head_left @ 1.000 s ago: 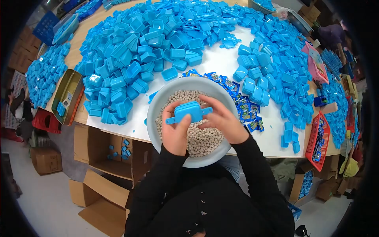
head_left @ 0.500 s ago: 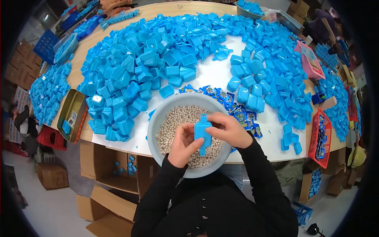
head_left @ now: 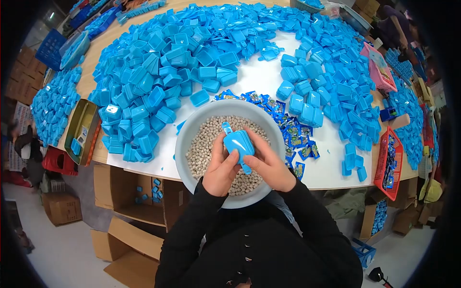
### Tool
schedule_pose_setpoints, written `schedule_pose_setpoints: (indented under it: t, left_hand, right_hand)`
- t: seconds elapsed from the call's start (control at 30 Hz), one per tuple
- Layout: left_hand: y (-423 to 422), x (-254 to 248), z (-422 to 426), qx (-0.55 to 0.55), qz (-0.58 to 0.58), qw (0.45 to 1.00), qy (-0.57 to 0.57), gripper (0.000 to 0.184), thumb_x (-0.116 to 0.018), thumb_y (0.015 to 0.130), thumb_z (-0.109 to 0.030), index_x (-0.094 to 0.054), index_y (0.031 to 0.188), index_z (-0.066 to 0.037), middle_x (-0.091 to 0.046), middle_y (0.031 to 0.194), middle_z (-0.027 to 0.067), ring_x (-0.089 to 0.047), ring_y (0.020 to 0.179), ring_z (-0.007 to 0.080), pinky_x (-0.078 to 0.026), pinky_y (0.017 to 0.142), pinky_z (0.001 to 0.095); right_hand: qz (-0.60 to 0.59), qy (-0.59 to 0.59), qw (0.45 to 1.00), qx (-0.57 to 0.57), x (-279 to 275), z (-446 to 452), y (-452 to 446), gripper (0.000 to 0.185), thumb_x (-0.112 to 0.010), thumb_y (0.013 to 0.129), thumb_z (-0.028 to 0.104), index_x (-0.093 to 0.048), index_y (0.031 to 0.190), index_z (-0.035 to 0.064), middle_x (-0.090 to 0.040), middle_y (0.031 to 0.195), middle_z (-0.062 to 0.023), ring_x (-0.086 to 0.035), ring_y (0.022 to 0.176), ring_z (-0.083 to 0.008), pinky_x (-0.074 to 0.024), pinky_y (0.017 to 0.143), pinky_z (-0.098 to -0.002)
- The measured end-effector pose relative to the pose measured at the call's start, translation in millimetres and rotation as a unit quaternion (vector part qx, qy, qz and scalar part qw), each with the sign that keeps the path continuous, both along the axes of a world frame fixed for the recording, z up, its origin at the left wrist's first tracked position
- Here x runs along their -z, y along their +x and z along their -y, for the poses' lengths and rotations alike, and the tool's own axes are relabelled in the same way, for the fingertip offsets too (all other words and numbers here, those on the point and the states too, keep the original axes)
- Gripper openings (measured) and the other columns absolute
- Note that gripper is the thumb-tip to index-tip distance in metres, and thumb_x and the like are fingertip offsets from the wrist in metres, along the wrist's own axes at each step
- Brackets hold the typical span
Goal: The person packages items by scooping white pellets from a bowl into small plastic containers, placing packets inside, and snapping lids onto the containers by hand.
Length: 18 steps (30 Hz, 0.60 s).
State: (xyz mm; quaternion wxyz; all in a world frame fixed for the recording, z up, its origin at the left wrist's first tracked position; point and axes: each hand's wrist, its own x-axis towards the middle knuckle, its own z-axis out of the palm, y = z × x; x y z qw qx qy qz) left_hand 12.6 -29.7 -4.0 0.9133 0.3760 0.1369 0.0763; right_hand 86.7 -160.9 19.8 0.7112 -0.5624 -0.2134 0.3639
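Note:
Over a grey basin, both hands hold one small blue plastic case with a narrow tab sticking out at each end. My left hand grips its left side, thumb on the top face. On the other side my right hand has its fingers along the edge and its thumb near the lower end. The case is tilted, its upper tab leaning left. Below it, pale round pellets fill much of the basin. The fingertips under the case are hidden.
Heaps of blue plastic boxes and flat blue parts cover the table. Small printed packets lie right of the basin. A red basket of packets and a pink basket stand right. Open cardboard boxes sit below the table edge.
The case has gone from nearly upright to tilted left, with its lid side now bulging toward me. My right hand has shifted from its top down to its right side.

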Motion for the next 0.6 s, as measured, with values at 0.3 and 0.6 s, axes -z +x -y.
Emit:
schedule_pose_setpoints:
  t: [0.3, 0.6]
  left_hand:
    - [-4, -4, -3, 0.005, -0.015, 0.998, 0.066, 0.062, -0.056, 0.092, -0.006, -0.022, 0.144, -0.009, -0.048, 0.125, 0.0187, -0.053, 0.108, 0.0251, -0.046, 0.09, 0.0348]
    - [1, -9, 4, 0.004, 0.033, 0.972, 0.233, 0.065, -0.059, 0.083, 0.005, -0.029, 0.139, -0.005, -0.047, 0.127, 0.0179, -0.052, 0.112, 0.0267, -0.046, 0.094, 0.0357]
  right_hand:
    - [0.063, -0.081, 0.994, 0.029, 5, 0, -4, 0.055, -0.052, 0.093, 0.011, -0.035, 0.144, 0.0019, -0.043, 0.141, -0.0165, -0.044, 0.126, -0.0247, -0.0363, 0.103, -0.0331]
    - [0.019, -0.052, 0.998, -0.029, -9, -15, 27, 0.042, -0.052, 0.095, 0.024, -0.051, 0.13, 0.0017, -0.053, 0.125, -0.0115, -0.054, 0.106, -0.0202, -0.044, 0.091, -0.0329]
